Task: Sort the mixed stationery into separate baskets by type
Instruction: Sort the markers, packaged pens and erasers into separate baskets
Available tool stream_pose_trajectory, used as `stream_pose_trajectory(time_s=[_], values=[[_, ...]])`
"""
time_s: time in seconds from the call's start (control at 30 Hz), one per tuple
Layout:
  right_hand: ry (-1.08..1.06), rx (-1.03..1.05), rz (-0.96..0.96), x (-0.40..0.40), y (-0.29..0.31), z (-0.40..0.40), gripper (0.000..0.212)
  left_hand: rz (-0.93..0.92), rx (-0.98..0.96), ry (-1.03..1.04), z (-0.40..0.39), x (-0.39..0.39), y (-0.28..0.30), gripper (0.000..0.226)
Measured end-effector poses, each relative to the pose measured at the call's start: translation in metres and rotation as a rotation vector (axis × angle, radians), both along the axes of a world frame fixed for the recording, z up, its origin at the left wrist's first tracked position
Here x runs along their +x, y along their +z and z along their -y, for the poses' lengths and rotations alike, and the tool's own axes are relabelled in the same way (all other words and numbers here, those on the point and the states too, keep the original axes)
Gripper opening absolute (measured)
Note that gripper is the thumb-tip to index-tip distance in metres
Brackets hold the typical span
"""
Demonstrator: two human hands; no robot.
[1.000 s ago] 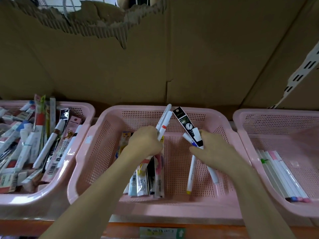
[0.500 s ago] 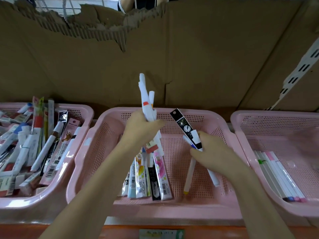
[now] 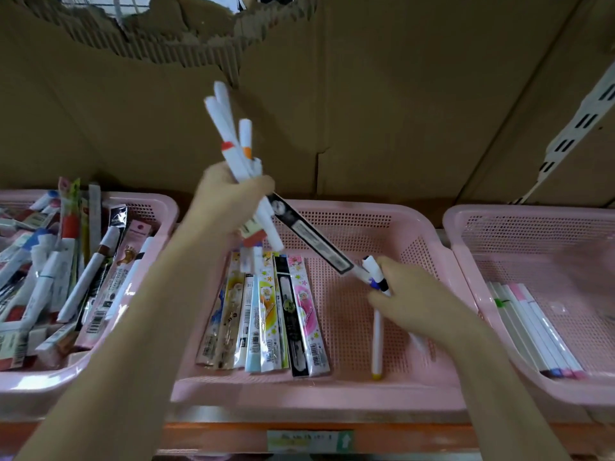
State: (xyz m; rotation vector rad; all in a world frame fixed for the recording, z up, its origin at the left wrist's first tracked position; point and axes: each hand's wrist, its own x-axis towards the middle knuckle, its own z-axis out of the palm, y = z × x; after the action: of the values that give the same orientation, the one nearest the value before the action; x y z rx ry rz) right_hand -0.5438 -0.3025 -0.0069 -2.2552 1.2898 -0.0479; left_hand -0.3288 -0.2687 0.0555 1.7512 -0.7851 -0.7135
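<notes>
Above the middle basket [image 3: 426,237], left hand [image 3: 229,197] grips white markers [image 3: 233,151].

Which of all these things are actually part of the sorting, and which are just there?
Part of the job:
left hand gripping white markers
right hand holding pens
packaged pens in the middle basket
mixed stationery in the left basket
slim markers in the right basket

Just there:
torn cardboard
shelf label

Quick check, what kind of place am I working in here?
Probably a shop stockroom or store shelf: pink perforated plastic baskets of packaged pens on an orange shelf edge with a price label, backed by brown cardboard.
</notes>
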Motion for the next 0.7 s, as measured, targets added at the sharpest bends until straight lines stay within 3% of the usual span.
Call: stream_pose_trajectory(time_s=[0.07,0.27,0.4,0.53,0.63,0.7], values=[[-0.027,0.021,0.023,-0.003,0.003,0.004,0.011,0.071,0.074,-0.014,-0.002,0.014,0.003,0.008],[-0.108,-0.002,0.107,-0.001,0.009,0.01,0.02,0.195,0.448,-0.444,0.012,-0.02,-0.033,0.011],[-0.143,0.023,0.142,-0.006,0.008,0.007,0.03,0.393,0.516,-0.53,0.03,-0.042,-0.066,0.014],[-0.17,0.043,0.127,-0.007,0.006,0.004,0.022,0.61,0.614,-0.655,0.028,-0.046,-0.076,0.023],[-0.162,0.043,0.108,-0.004,0.004,0.002,0.02,0.644,0.609,-0.722,0.024,-0.044,-0.077,0.027],[-0.157,0.028,0.108,-0.002,0.003,0.001,0.017,0.57,0.544,-0.691,0.021,-0.038,-0.075,0.026]])
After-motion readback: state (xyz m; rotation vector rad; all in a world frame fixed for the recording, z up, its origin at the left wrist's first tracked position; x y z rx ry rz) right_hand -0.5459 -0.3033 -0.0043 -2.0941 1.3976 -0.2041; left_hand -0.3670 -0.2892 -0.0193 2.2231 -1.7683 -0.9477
